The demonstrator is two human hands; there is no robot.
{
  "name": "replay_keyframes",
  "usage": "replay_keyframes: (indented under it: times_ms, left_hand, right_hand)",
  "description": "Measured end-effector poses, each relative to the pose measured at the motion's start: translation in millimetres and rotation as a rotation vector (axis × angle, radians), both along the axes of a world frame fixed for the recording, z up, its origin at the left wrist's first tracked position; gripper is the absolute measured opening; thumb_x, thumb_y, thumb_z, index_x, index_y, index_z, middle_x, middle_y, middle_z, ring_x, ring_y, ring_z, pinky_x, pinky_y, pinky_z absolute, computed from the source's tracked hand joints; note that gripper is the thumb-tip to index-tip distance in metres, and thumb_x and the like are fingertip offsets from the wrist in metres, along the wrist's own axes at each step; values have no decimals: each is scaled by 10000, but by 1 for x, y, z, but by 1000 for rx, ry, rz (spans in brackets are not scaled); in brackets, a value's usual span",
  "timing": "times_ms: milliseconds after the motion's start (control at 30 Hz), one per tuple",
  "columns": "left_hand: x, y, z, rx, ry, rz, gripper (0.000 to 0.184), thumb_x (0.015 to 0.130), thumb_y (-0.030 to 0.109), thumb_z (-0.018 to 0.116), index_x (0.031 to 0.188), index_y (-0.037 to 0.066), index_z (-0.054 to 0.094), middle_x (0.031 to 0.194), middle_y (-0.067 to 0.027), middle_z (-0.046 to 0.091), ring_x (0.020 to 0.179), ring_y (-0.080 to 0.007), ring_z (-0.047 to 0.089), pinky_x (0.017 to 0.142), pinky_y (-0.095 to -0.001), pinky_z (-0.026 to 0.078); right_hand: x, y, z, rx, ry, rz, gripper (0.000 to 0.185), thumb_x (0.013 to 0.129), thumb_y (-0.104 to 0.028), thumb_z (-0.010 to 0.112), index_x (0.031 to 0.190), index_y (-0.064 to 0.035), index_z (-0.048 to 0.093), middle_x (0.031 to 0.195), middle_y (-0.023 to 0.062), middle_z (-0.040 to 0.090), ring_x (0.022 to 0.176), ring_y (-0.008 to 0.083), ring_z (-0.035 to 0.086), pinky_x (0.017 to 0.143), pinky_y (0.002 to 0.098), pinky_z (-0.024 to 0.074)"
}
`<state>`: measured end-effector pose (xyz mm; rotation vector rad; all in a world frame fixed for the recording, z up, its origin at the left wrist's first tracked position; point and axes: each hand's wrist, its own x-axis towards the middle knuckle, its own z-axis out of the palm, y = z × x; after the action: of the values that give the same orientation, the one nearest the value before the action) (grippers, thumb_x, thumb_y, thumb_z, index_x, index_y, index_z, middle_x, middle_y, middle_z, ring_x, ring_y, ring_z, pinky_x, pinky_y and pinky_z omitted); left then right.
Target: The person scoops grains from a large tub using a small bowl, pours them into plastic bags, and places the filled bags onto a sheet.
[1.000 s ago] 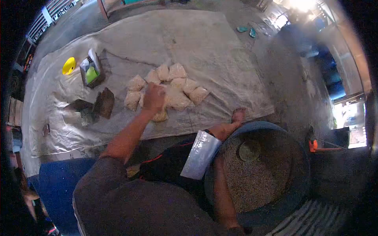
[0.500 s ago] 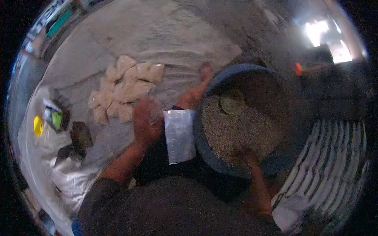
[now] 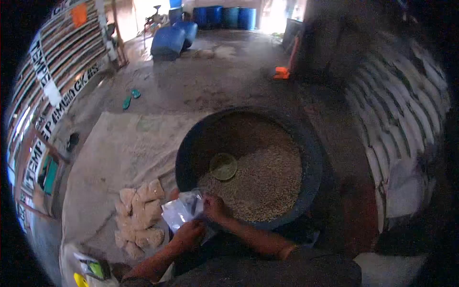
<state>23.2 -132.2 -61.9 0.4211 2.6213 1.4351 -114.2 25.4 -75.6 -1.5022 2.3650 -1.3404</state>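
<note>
Both hands are at a clear plastic bag (image 3: 181, 210) near the tub's front left edge. My left hand (image 3: 190, 233) is closed on the bag's lower part. My right hand (image 3: 215, 208) grips its upper right side, close to the rim. The big dark blue tub (image 3: 313, 182) holds many pale beans or grains (image 3: 267, 177). On them lies a round, greenish translucent bowl (image 3: 223, 167). Several filled clear bags (image 3: 138, 215) sit grouped on the cloth, left of my left hand.
A pale cloth (image 3: 95, 162) covers the floor at left. At bottom left are a yellow object (image 3: 80, 280) and a box with something green (image 3: 95, 269). Green sandals (image 3: 126, 102), blue barrels (image 3: 167, 42) and an orange object (image 3: 281, 72) are farther off.
The view has swung right and up. My left hand has come from the filled bags to the plastic bag. My right hand has left the grains and now grips the bag too.
</note>
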Motion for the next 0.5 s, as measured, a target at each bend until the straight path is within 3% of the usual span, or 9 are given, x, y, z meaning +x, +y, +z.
replay_keyframes:
  times_ms: [67, 100, 167, 200, 300, 333, 400, 467, 500]
  left_hand:
    - [-28, -12, -2, 903, -478, 61, 493, 922, 338, 627, 1279, 1, 579, 1171, -205, 638, 928, -368, 654, 782, -453, 532]
    - [-44, -11, 7, 1163, -557, 116, 473, 925, 325, 627, 1266, 0, 588, 1149, -192, 647, 922, -349, 656, 784, -440, 533]
    - [-75, 5, 44, 1151, -474, 188, 432, 931, 299, 629, 1240, -1, 605, 1106, -165, 664, 909, -310, 662, 787, -416, 534]
    - [-88, 21, 57, 1134, -430, 216, 411, 934, 286, 629, 1227, -2, 614, 1085, -152, 673, 903, -290, 665, 789, -403, 534]
    - [-116, 81, 74, 1006, -328, 291, 351, 943, 247, 631, 1188, -5, 640, 1021, -113, 699, 884, -231, 673, 794, -366, 536]
    - [-122, 90, 88, 596, -340, 313, 316, 934, 227, 649, 1157, 4, 659, 996, -92, 700, 894, -206, 665, 798, -367, 532]
    - [-119, 107, 117, 479, -365, 345, 364, 931, 254, 658, 1178, -13, 645, 1006, -111, 699, 914, -219, 663, 826, -376, 527]
    - [-123, 112, 99, 277, -372, 328, 415, 924, 279, 673, 1201, -27, 629, 1022, -132, 701, 934, -255, 666, 851, -391, 524]
    - [-129, 118, 46, 147, -366, 298, 442, 918, 289, 682, 1214, -33, 619, 1033, -145, 704, 944, -284, 670, 862, -402, 522]
  right_hand:
    - [-21, 21, 20, -88, -13, 31, 402, 977, -376, 574, 1208, -56, 652, 1233, 134, 612, 1217, 293, 546, 1104, 458, 367]
    - [-30, 35, 23, -103, -32, 59, 402, 989, -381, 559, 1202, -55, 658, 1225, 129, 616, 1213, 286, 548, 1107, 457, 363]
    - [-37, 64, 20, -78, -130, 198, 438, 1009, -415, 518, 1234, -64, 652, 1260, 118, 609, 1222, 271, 539, 1139, 457, 316]
    - [-40, 82, 13, -78, -420, 199, 462, 1013, -440, 504, 1247, -69, 648, 1282, 115, 602, 1227, 266, 533, 1153, 458, 291]
    - [-27, 96, 116, -275, -1033, 32, 547, 983, -518, 544, 1281, -67, 631, 1197, 80, 651, 1083, 239, 607, 1001, 427, 438]
    - [-30, 116, 116, -120, -1039, -116, 533, 976, -503, 570, 1271, -63, 634, 1147, 73, 669, 1032, 232, 626, 940, 414, 473]
    - [-51, 153, 98, 77, -877, -360, 486, 960, -452, 621, 1244, -58, 642, 1058, 64, 692, 941, 215, 649, 831, 392, 515]
    - [-68, 176, 50, 127, -586, -530, 419, 945, -379, 670, 1211, -55, 652, 979, 57, 704, 860, 197, 659, 734, 374, 529]
    - [-66, 188, 50, 130, -558, -627, 406, 931, -362, 691, 1195, -56, 655, 978, 63, 703, 875, 200, 661, 756, 375, 529]
